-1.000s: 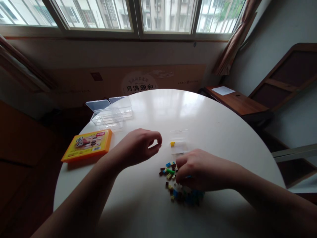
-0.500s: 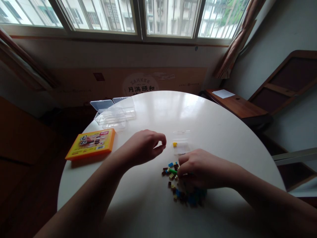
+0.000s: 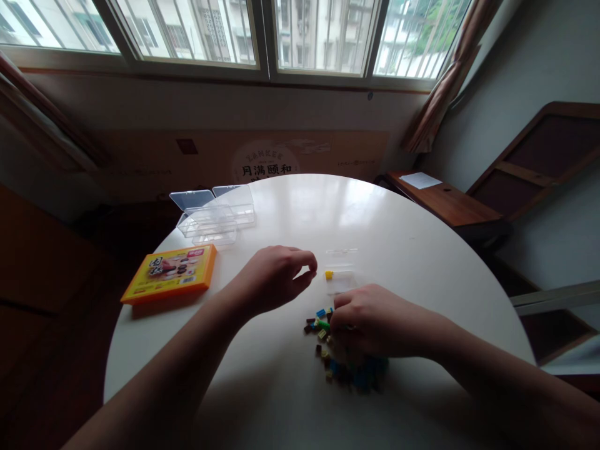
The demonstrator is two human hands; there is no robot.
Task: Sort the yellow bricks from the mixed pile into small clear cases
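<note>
My left hand (image 3: 274,278) hovers over the white round table (image 3: 375,231), thumb and forefinger pinched close together just left of a small clear box (image 3: 341,281) that holds one yellow brick (image 3: 329,274). I cannot make out anything between those fingers. My right hand (image 3: 370,322) rests curled on a heap of tiny coloured bricks (image 3: 328,350), fingertips down among them; what they grip is hidden. Blue, green and brown bricks show at the hand's left and under it.
An orange flat box (image 3: 171,272) lies at the table's left edge. Two clear plastic cases (image 3: 213,215) with raised lids stand behind it. A wooden side table with a sheet of paper (image 3: 420,180) stands at the right, windows behind.
My left hand has crept slightly right toward the small clear box, its pinch tightening. My right hand stays on the brick heap. The view shifted a little.
</note>
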